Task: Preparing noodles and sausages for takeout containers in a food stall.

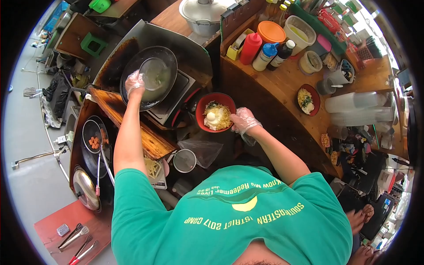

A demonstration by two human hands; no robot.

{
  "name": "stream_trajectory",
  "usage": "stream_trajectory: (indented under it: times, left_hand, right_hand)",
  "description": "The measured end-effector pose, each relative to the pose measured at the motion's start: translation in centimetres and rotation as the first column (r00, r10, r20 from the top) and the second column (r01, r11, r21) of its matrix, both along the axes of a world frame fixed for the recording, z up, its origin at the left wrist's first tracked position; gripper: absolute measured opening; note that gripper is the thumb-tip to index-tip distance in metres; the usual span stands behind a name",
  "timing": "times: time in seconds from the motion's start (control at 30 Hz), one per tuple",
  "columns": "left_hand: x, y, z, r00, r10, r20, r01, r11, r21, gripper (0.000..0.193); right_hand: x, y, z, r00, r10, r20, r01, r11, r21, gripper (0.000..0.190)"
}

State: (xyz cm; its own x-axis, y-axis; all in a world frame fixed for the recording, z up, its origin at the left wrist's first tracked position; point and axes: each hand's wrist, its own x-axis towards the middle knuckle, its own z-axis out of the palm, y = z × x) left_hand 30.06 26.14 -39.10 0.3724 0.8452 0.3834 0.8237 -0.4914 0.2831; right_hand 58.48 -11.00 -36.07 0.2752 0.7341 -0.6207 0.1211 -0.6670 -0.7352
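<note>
My left hand, in a clear plastic glove, is over a black wok-like pan. Its curled fingers grip the edge of what looks like a round translucent dish inside the pan; the exact grip is hard to see. My right hand, gloved likewise, holds a red bowl by its right rim. In that bowl lie yellow noodles, dark green bits and a white, egg-like topping. Beneath the pan is a gas stove, with a scorched metal windshield behind it.
A second noodle bowl stands on the wooden counter, near stacked plastic cups and sauce bottles. To the left, a pan holds orange pieces and tongs. A strainer lies below the stove. Another person's hands show at right.
</note>
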Motion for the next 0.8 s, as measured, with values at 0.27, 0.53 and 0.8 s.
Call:
stream_trajectory:
  times: [0.27,0.53,0.8]
  left_hand:
    - [-1.3,-2.5,0.1,0.944,0.147,0.295,-0.005,0.901,-0.434,0.019]
    - [-0.4,-3.3,3.2,0.988,0.079,0.136,-0.049,0.977,-0.210,0.020]
    - [-1.7,-4.2,7.6,1.000,-0.005,0.024,0.007,0.996,-0.093,0.015]
  right_hand:
    - [-0.1,1.3,-0.5,0.999,0.013,0.037,-0.015,0.998,0.057,0.033]
    - [-1.5,3.8,0.0,0.998,0.013,0.056,-0.018,0.996,0.088,0.032]
    - [-2.7,6.0,-0.9,0.992,0.057,0.116,-0.076,0.982,0.173,0.031]
